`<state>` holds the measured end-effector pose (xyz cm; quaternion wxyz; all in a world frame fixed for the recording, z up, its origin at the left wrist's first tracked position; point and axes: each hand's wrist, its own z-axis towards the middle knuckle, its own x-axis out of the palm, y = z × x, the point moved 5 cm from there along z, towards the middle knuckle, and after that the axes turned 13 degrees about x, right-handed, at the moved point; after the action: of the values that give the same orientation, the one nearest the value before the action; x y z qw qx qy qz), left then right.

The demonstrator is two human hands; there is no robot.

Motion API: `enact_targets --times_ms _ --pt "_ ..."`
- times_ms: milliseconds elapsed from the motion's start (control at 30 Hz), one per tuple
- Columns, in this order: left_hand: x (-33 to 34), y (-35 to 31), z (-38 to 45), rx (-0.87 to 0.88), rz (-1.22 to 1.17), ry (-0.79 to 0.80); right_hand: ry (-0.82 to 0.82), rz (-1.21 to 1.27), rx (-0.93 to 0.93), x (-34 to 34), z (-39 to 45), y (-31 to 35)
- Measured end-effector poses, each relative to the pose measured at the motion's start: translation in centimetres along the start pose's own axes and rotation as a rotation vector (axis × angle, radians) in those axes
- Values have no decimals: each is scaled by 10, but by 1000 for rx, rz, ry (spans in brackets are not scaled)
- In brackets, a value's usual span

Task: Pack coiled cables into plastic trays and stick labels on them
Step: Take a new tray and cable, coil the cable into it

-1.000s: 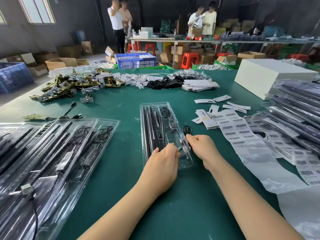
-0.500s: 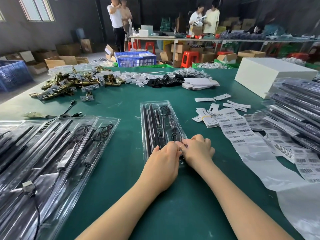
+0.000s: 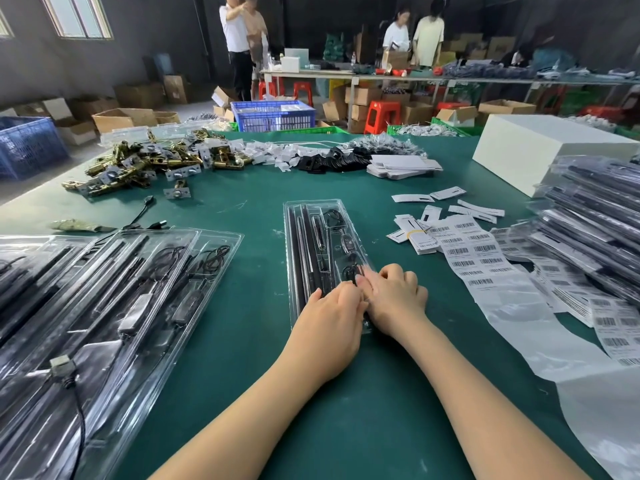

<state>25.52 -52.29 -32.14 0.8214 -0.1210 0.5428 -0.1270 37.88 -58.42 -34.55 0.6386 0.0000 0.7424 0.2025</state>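
Note:
A long clear plastic tray [image 3: 294, 237] lies on the green table straight ahead, holding black bars and a black coiled cable [image 3: 349, 271] in its near right pocket. My left hand [image 3: 329, 327] and my right hand [image 3: 394, 296] meet over the tray's near end, fingertips pressed together on the coiled cable and the tray. The near end of the tray is hidden under both hands. A strip of barcode labels [image 3: 471, 251] lies to the right.
Filled clear trays [image 3: 104, 306] are spread at the left and stacked at the right [image 3: 595, 216]. Brass hardware [image 3: 145, 164], white tags [image 3: 446, 209] and a white box [image 3: 540, 147] lie farther back. Several people stand at far tables.
My right hand has carried the coiled cable from the tray's right edge down into the near pocket. Both hands have closed in together over it.

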Motion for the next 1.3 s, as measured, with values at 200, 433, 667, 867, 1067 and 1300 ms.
enact_targets --times_ms 200,433,667,867,1067,1300 --pt "0 0 -1 5 16 4 -123 134 -4 -5 -3 -3" --pt "-2 -1 -1 -9 12 6 -297 223 -46 -14 -20 -2" --pt "-3 -1 -1 -11 11 10 -332 326 -64 -18 -25 -4" --pt "-2 -1 0 2 28 9 -330 384 -84 -16 -23 -5" --pt "-4 1 -1 25 33 -26 -243 442 -133 -13 -18 -4" --pt "-14 5 7 107 5 -22 -252 513 -134 -14 -19 -8"
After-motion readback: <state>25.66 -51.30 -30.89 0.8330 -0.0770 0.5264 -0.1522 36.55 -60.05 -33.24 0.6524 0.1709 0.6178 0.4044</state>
